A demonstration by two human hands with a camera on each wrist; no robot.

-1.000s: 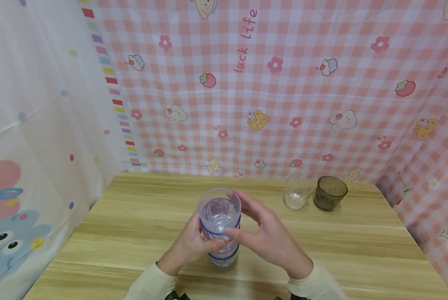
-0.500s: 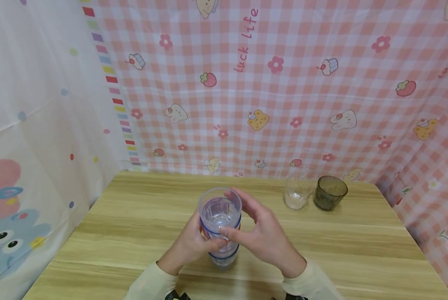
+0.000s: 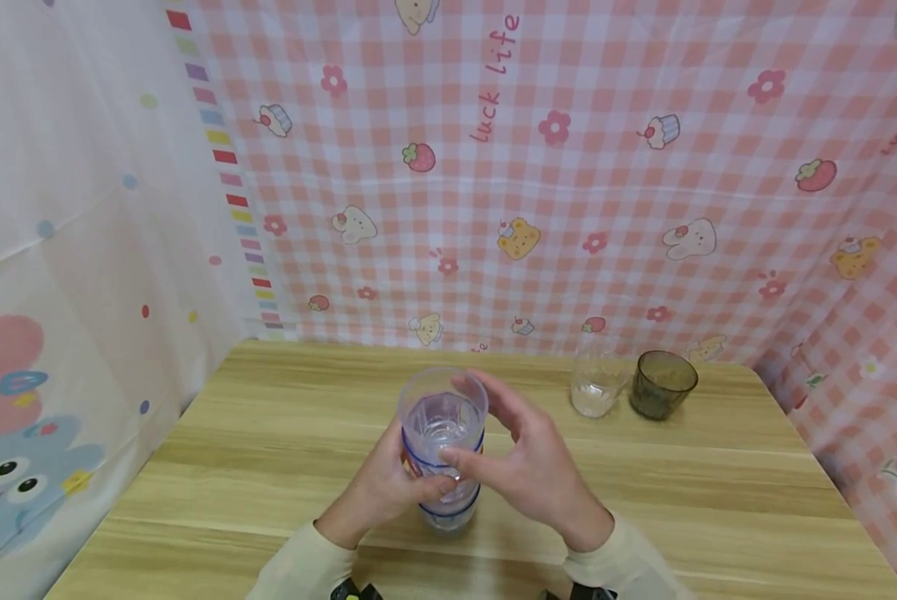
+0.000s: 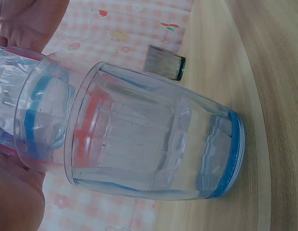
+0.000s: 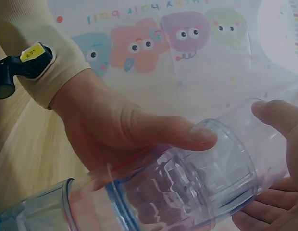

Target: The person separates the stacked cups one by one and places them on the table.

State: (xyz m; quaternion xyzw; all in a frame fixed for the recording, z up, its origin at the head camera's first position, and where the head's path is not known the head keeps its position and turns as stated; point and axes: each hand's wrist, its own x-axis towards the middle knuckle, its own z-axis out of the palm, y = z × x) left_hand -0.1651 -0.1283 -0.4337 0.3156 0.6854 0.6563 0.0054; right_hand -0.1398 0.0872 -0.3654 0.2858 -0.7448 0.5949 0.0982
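Observation:
A tall stack of clear plastic cups, some with blue or red bands, stands upright before me in the head view. My left hand (image 3: 388, 479) is wrapped around its middle, thumb across the near side. Near the top, my right hand (image 3: 531, 467) holds the uppermost clear cup (image 3: 443, 412) between thumb and fingers. The lowest cup (image 4: 139, 139), with a blue ring at its base, is close to the table in the left wrist view. In the right wrist view my left hand (image 5: 120, 125) grips the stack from behind, and the right hand's thumb (image 5: 274, 113) presses the top cup.
Toward the back right of the wooden table (image 3: 268, 433) stand a clear glass (image 3: 593, 387) and a dark grey-green cup (image 3: 662, 385), side by side. A pink checked cloth (image 3: 568, 192) hangs behind, and a white patterned cloth (image 3: 118, 250) hangs at the left.
The right hand has shifted slightly left around the top cup. The top cup's rim now sits slightly higher in the head view. The left hand stays about the same place.

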